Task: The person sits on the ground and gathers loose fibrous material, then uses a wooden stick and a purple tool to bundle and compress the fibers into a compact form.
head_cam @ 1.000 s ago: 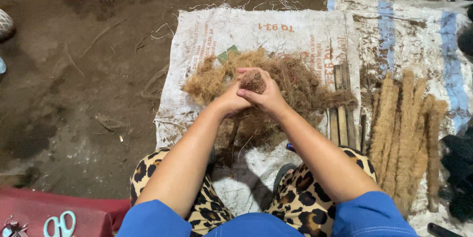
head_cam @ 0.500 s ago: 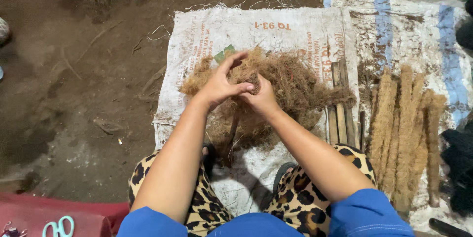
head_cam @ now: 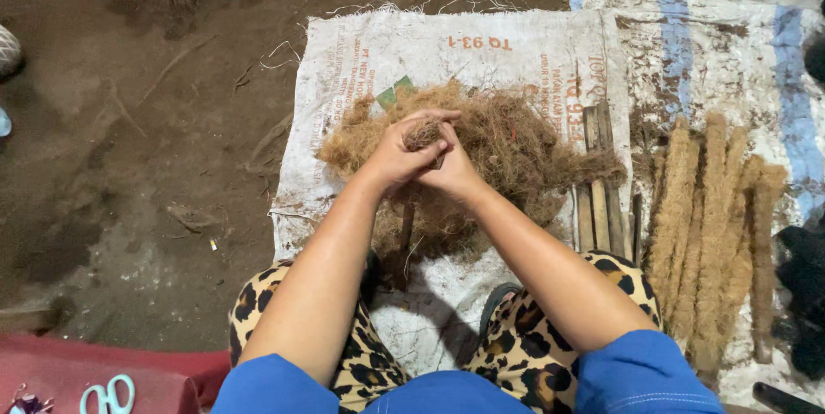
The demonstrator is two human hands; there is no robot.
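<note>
Hands meet over the middle of the work: the left hand (head_cam: 397, 156) and the right hand (head_cam: 454, 171) press together just above a loose heap of brown fibre (head_cam: 507, 143), and between them sits a small tuft of fibre (head_cam: 423, 132). Both sets of fingers are curled closed around that tuft, the left thumb laid across its top, so the clump appears to be pinched and rolled between the palms rather than merely lifted. A thin stick seems to run down from the grip toward the lap, though the hands hide its upper end.

The heap lies on a white woven sack (head_cam: 516, 53) spread flat on the dirt floor (head_cam: 129, 182), which keeps the fibre off the soil and within easy reach of the seated person, whose knees in leopard-print cloth (head_cam: 550, 337) frame the near edge. Just to the right, short wooden slats (head_cam: 597, 199) lie side by side, and beyond them a row of finished fibre-wrapped sticks (head_cam: 705, 225) rests on a second sack, set well apart from the raw pile. At the lower left, pale blue scissors (head_cam: 107, 395) lie on a red surface (head_cam: 172, 375). No box or basket holds anything; the sacks serve as trays.
</note>
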